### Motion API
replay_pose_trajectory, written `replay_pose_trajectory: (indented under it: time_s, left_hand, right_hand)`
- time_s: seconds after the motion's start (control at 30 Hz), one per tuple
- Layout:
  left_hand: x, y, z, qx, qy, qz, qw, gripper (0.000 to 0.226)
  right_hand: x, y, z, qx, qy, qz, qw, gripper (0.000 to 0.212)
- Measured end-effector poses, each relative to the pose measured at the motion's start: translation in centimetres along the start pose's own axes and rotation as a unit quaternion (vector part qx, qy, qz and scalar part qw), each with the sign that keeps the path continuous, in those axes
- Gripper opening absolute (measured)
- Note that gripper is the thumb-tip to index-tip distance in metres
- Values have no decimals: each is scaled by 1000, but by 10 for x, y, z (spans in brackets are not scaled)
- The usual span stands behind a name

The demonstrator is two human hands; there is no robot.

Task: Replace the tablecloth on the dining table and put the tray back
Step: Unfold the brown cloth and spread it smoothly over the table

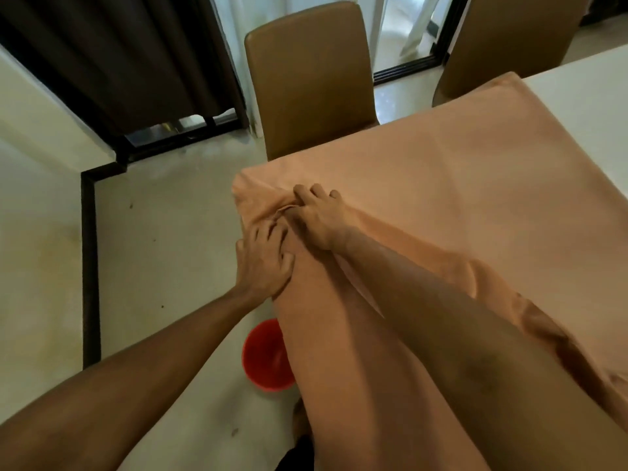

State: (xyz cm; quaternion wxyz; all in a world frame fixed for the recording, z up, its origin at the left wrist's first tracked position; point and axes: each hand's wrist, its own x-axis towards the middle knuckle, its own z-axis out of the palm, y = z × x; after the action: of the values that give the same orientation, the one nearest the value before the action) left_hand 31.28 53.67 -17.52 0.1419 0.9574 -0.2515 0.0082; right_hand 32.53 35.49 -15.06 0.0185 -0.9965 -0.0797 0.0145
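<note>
**A:** Which step is the person on?

**B:** The cloth step, at the near corner of the dining table (577, 107). The peach tablecloth (441, 185) lies over most of the top and hangs down the near side. A strip of bare white top shows at the far right.

**A:** And the hands?

**B:** The left hand (263, 263) has its fingers curled into the cloth just below the corner edge. The right hand (316, 215) sits on top, touching the left, with its fingers bent and pinching a small bunched fold. Both hold fabric.

**A:** Is the cloth going on or coming off?

**B:** This view cannot settle that. The bunch at the corner would fit either one.

**A:** What does the next move call for?

**B:** Probably an even pull with both hands, so the cloth slides and doesn't snag on the corner. The tan chair (306, 79) stands close to the table's far edge, and a red bucket (266, 355) sits on the floor beside the hanging cloth, so the hem should be kept out of it.

**A:** The tray?

**B:** It is not in view, so putting it back looks like a later step.
</note>
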Motion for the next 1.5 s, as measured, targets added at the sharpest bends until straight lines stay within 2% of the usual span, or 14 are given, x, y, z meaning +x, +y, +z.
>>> replay_pose_trajectory:
  time_s: [0.13, 0.2, 0.4, 0.57, 0.67, 0.73, 0.8, 0.87, 0.93, 1.07, 1.23, 1.3, 1.43, 1.5]
  left_hand:
    - [35, -12, -3, 12, 3, -22, 1000, 43]
    - [56, -18, -7, 12, 8, -20, 1000, 42]
    - [118, -35, -1, 39, -66, -52, 996, 62]
    - [150, -57, -8, 52, -22, -31, 998, 49]
    - [160, -61, -17, 59, 30, -19, 998, 49]
    - [154, -44, -19, 44, 52, 60, 996, 59]
    - [144, -16, -10, -2, 19, 123, 992, 67]
    - [148, 1, 7, -36, -44, 73, 996, 66]
    - [156, 5, 21, -36, -86, -3, 996, 64]
    - [157, 2, 39, -12, -76, 2, 997, 62]
    - [163, 10, 39, 7, -87, -49, 995, 66]
    - [173, 14, 35, -9, -109, -87, 990, 70]
    - [178, 19, 34, 1, -116, -89, 989, 74]
    - [177, 23, 35, 11, -112, -96, 989, 76]
  right_hand:
    - [32, 59, -24, 18, 26, 212, 977, 33]
    - [44, 74, -27, 18, 20, 275, 961, 32]
    - [67, 37, -14, 29, 41, 113, 992, 39]
    - [108, 27, -7, 38, 11, 2, 999, 34]
    - [135, 46, -11, 19, -22, 74, 997, 46]
    - [149, 68, -14, 30, -20, 166, 985, 50]
    - [151, 94, -20, 91, -2, 267, 959, 60]
    - [145, 113, -27, 111, 15, 316, 942, 68]
    - [134, 116, -28, 119, 20, 296, 948, 59]
    - [99, 95, -7, 52, -38, 176, 982, 55]
    - [82, 107, 3, -35, 2, 132, 991, 48]
    - [81, 137, -3, -55, -5, 151, 987, 41]
    - [61, 207, -23, -35, 26, 330, 943, 37]
    - [45, 223, -25, 2, 75, 359, 930, 40]
